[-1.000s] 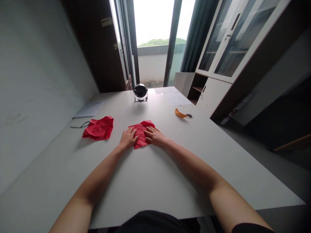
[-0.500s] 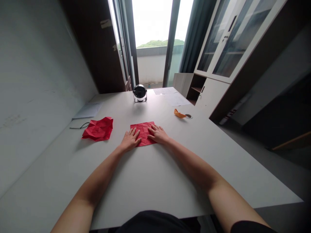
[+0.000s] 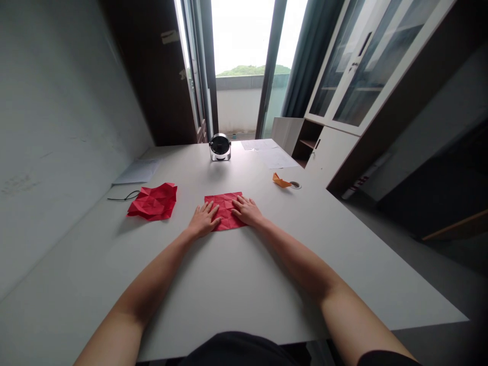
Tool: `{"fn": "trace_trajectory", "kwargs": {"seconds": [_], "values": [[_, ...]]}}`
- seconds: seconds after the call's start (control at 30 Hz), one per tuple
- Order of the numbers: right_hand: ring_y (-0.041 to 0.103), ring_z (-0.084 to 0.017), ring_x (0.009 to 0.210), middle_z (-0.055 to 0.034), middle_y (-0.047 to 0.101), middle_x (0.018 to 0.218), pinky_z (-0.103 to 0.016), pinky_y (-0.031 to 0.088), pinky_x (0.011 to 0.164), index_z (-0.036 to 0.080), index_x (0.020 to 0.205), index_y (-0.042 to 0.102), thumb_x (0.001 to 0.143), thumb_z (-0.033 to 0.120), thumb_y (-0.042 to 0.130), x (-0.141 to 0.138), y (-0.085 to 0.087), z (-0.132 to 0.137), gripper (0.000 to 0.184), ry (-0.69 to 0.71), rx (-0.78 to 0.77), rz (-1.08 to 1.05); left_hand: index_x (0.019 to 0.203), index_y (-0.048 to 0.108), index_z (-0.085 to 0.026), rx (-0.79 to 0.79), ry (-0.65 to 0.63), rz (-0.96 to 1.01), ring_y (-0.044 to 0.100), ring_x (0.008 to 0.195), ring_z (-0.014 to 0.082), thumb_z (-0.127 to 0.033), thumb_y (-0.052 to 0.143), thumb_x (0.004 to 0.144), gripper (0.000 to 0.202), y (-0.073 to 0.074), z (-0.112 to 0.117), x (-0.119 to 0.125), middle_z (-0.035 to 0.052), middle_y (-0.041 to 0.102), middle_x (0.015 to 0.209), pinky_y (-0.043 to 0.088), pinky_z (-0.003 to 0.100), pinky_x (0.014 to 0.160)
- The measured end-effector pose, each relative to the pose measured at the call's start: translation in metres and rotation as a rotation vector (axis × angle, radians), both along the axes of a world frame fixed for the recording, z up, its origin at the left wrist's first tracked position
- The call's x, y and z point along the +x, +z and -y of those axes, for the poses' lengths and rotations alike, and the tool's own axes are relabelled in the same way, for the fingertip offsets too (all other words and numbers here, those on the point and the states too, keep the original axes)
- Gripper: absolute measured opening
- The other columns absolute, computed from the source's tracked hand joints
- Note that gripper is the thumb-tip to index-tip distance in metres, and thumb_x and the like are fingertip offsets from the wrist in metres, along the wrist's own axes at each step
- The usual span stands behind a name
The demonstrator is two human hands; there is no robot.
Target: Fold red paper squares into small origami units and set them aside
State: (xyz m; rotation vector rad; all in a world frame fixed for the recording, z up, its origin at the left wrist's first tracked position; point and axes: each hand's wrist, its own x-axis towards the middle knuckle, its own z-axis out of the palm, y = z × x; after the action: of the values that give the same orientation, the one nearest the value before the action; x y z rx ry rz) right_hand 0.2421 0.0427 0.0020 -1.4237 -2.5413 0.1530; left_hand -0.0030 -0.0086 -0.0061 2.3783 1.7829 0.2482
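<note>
A creased square of red paper (image 3: 226, 209) lies flat on the white table (image 3: 236, 284) in front of me. My left hand (image 3: 203, 219) rests on its left side, palm down with the fingers spread. On the right side lies my right hand (image 3: 247, 210), also flat and with fingers apart. Parts of the paper's left and right edges are hidden under the hands. Farther left is a second sheet of red paper (image 3: 155, 202), crumpled with fold lines and raised off the table in places.
An orange folded paper piece (image 3: 281, 180) sits by a round cable hole (image 3: 295, 185) at the right. A small round black-and-silver device (image 3: 220, 147) stands at the back. White sheets (image 3: 138, 171) lie back left, more papers (image 3: 280, 156) back right. A black cord (image 3: 124, 196) is near the wall.
Both hands stay in place on the red paper. Only the camera view has shifted slightly.
</note>
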Motion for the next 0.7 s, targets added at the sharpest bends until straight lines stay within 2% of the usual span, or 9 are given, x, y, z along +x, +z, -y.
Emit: {"fn": "trace_trajectory", "kwargs": {"seconds": [0.07, 0.13, 0.23, 0.37, 0.7], "values": [[0.027, -0.029, 0.149, -0.0118, 0.034, 0.159, -0.051, 0.019, 0.119, 0.026, 0.148, 0.046, 0.099, 0.055, 0.041, 0.001, 0.000, 0.000, 0.057, 0.011, 0.032, -0.017, 0.155, 0.033, -0.030, 0.004, 0.002, 0.000, 0.016, 0.152, 0.0301, -0.064, 0.033, 0.095, 0.068, 0.000, 0.000, 0.000, 0.0068, 0.021, 0.165, 0.010, 0.054, 0.121], [0.026, -0.028, 0.149, -0.0089, 0.033, 0.160, -0.048, 0.018, 0.121, 0.029, 0.148, 0.046, 0.098, 0.056, 0.044, 0.000, 0.000, 0.002, 0.057, 0.111, 0.046, -0.028, 0.154, 0.033, -0.030, 0.006, -0.004, 0.001, 0.016, 0.152, 0.0305, -0.063, 0.034, 0.095, 0.068, 0.000, 0.000, 0.000, 0.0073, 0.021, 0.165, 0.010, 0.054, 0.121], [0.029, -0.027, 0.148, -0.0065, 0.037, 0.158, -0.046, 0.022, 0.119, 0.031, 0.147, 0.047, 0.098, 0.055, 0.045, -0.001, 0.001, 0.003, 0.055, 0.173, 0.023, -0.028, 0.154, 0.035, -0.030, 0.010, -0.009, 0.003, 0.017, 0.152, 0.0310, -0.061, 0.037, 0.095, 0.066, 0.003, 0.000, 0.000, 0.0073, 0.022, 0.165, 0.011, 0.054, 0.121], [0.033, -0.028, 0.145, -0.0090, 0.039, 0.157, -0.051, 0.025, 0.116, 0.030, 0.142, 0.052, 0.099, 0.052, 0.044, 0.004, 0.001, -0.001, 0.049, 0.048, 0.008, -0.026, 0.153, 0.036, -0.030, 0.019, 0.039, 0.010, 0.020, 0.151, 0.0309, -0.061, 0.037, 0.096, 0.065, 0.004, -0.001, -0.001, 0.0072, 0.025, 0.164, 0.013, 0.055, 0.120], [0.038, -0.032, 0.139, -0.0149, 0.048, 0.147, -0.048, 0.029, 0.113, 0.023, 0.133, 0.058, 0.095, 0.050, 0.049, 0.010, -0.005, -0.005, 0.048, -0.152, 0.045, -0.079, 0.151, 0.038, -0.025, 0.062, 0.215, 0.035, 0.023, 0.149, 0.0312, -0.058, 0.036, 0.096, 0.065, -0.005, -0.006, -0.012, 0.0112, 0.029, 0.162, 0.014, 0.053, 0.120]]}}
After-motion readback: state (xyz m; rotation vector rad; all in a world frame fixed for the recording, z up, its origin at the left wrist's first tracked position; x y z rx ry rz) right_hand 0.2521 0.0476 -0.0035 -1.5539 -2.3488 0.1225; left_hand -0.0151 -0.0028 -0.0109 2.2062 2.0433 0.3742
